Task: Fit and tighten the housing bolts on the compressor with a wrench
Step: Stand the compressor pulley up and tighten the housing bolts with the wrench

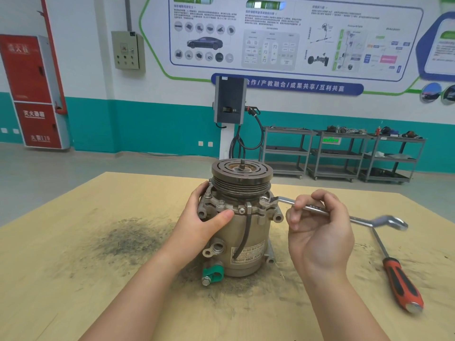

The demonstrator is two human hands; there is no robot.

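Your beige metal compressor with the dark grooved pulley on top stands upright near the middle of the pale wooden table, beside a dark smudge of grime. Your left hand is wrapped around the upper housing, thumb lying across the front flange and fingers curled behind it, so that grip is closed on the body. Your right hand holds the shank of the long silver double-ended wrench, fingers curled over it and palm turned toward you. The wrench's near end sits on the silver housing bolt at the right side of the flange; its far end sticks out beyond your hand, blurred. A red-and-black-handled screwdriver lies on the table to the right, well apart from the compressor.
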